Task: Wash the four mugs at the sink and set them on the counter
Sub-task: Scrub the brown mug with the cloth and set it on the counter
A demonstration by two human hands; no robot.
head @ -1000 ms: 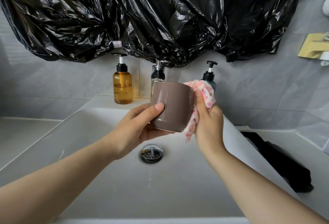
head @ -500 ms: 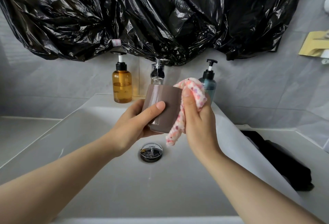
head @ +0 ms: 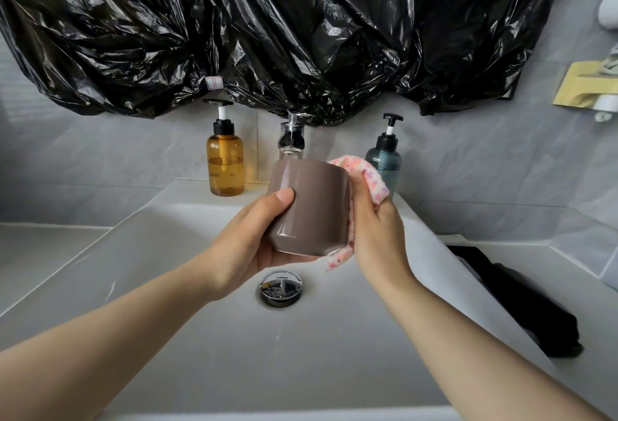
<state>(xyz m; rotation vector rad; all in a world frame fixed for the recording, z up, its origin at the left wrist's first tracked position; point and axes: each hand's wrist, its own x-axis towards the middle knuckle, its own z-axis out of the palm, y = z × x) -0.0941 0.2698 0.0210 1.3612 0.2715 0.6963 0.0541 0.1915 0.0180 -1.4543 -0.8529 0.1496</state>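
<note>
**Hidden or unclear.** The mug's (head: 309, 206) mouth faces away from the camera, so its inside cannot be seen, and no handle shows on the near side. The left hand's (head: 247, 250) fingers pass behind and under the mug; only the thumb is plainly visible. The right hand's (head: 378, 233) fingertips are covered by the cloth (head: 372, 177) and the mug wall. The tap (head: 291, 140) is partly hidden: its top is under the black plastic sheeting (head: 267, 36) and its lower end is behind the mug. The dark object (head: 521, 307) on the counter (head: 585, 267), along the sink's (head: 200, 337) right edge, cannot be identified.

**Left hand.** The forearm enters from the lower left corner. The palm cups the mug's base and left side, and the thumb is pressed flat on the near wall. The fingers are curled round the mug in a firm hold.

**Right hand.** The forearm enters from the lower right and the back of the hand faces the camera. It grips the pink speckled cloth and presses it against the mug's right side. One end of the cloth bunches above the knuckles and the other end hangs below the mug's base.

**Mug.** Brown and glossy, roughly upright and tilted slightly. It is held in the air over the middle of the sink, above the drain (head: 281, 288).

**Sink ledge, back edge.** An amber pump bottle (head: 225, 166) stands left of the tap. A blue-grey pump bottle (head: 384, 163) stands to the right, partly behind the cloth.
</note>
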